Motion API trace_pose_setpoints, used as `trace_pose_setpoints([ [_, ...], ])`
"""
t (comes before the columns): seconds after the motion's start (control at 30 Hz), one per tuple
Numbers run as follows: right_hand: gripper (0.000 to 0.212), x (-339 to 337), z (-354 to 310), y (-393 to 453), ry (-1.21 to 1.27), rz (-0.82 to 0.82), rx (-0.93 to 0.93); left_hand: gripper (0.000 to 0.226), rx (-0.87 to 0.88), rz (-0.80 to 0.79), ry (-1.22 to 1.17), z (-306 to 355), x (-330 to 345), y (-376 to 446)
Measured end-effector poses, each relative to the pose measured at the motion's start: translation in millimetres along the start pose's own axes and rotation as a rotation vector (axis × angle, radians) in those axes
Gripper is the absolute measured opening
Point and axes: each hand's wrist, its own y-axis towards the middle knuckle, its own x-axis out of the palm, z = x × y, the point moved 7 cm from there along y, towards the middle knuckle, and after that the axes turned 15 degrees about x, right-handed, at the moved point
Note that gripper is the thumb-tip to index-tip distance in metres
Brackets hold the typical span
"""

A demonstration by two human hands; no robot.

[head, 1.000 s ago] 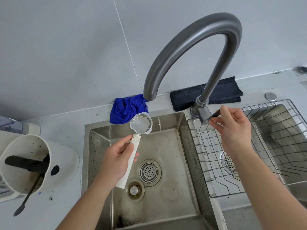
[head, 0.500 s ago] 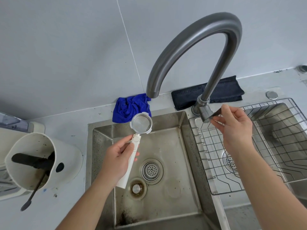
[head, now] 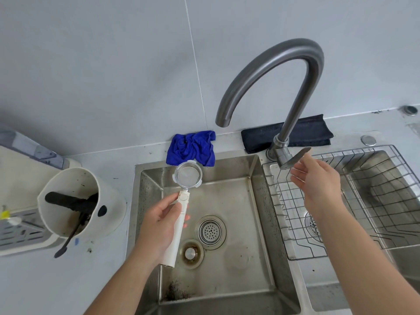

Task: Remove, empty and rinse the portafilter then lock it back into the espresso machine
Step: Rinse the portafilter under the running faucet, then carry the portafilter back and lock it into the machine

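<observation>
My left hand (head: pixel 160 226) grips the white handle of the portafilter (head: pixel 187 176), holding it over the left steel sink basin (head: pixel 254 214). Its round metal basket faces up at the basin's back left, below and left of the spout of the grey arched tap (head: pixel 268 71). No water is running. My right hand (head: pixel 318 185) hovers open, fingers apart, just right of the tap's flat lever (head: pixel 295 158), not touching it. Part of the espresso machine's drip tray (head: pixel 18 230) shows at the far left edge.
A white knock box (head: pixel 79 201) with a dark bar and a brush stands left of the sink. A blue cloth (head: pixel 192 147) and a black cloth (head: pixel 302 133) lie behind the basins. A wire rack (head: pixel 341 201) sits over the right basin. Coffee grounds lie near the basin's front.
My right hand has let go of the tap lever and opened, drawing slightly away to the right. My left hand keeps the portafilter in about the same place.
</observation>
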Motion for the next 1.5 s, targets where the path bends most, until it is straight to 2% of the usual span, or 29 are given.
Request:
trace_pose_setpoints([
  [0.23, 0.012, 13, 41, -45, -0.047, -0.154, 0.108, 0.027, 0.006, 0.073, -0.014, 6, -15, -24],
  [0.47, 0.018, 43, 91, -94, -0.034, -0.338, 0.23, 0.023, -0.037, 0.135, -0.112, 10, -23, -42],
  [0.7, 0.018, 80, 135, -140, -0.203, -0.492, 0.299, 0.022, -0.082, 0.157, -0.203, 20, -26, -48],
  [0.87, 0.015, 109, 156, -175, -0.373, -0.611, 0.269, 0.02, -0.083, 0.148, -0.233, 26, -28, -48],
  [1.0, 0.018, 129, 167, -198, -0.494, -0.709, 0.227, 0.018, -0.13, 0.148, -0.368, 29, -32, -51],
  [1.17, 0.021, 150, 173, -223, -0.498, -0.77, 0.201, 0.019, -0.134, 0.151, -0.389, 31, -55, -55],
  [1.5, 0.023, 180, 191, -263, -0.548, -0.77, 0.129, 0.028, -0.055, 0.106, -0.322, 40, -112, -68],
])
